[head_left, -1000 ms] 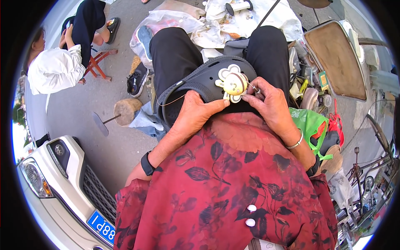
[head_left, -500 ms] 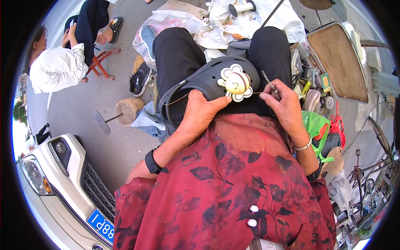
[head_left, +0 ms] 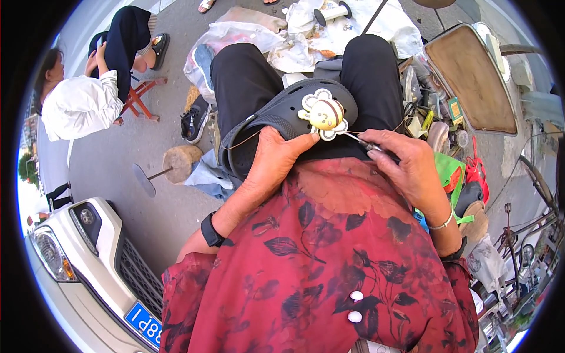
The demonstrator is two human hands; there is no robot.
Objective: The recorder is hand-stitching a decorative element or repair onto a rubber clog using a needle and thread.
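While the left hand [head_left: 271,156] grasps the dark grey rubber clog with small holes [head_left: 285,112], its thumb lies along the near side of this shoe, and the thumb tip is at the lower edge of the round yellow bee-faced charm with white petals [head_left: 326,113]. The other fingers of this hand are mostly hidden at the clog's opening. The clog lies over the lap, across the black cloth trousers [head_left: 244,73], and the charm sits on top of it, toward the toe. To the right of the clog, the right hand [head_left: 403,156] is closed around a slim tool with dark handle and thin metal shaft [head_left: 369,145]. The shaft points to the lower right petal; whether its tip enters the material, I cannot tell. A thin brown thread [head_left: 242,142] crosses the opening, at the clog's left end.

To the left of the clog are a black sneaker with white sole [head_left: 194,119] and a round wooden block [head_left: 181,165]. Beyond the clog, a white plastic sheet [head_left: 382,35] is spread, with a white spool with black ends [head_left: 332,13] upon it. Well to the right of the clog is a brown rectangular panel [head_left: 471,76].
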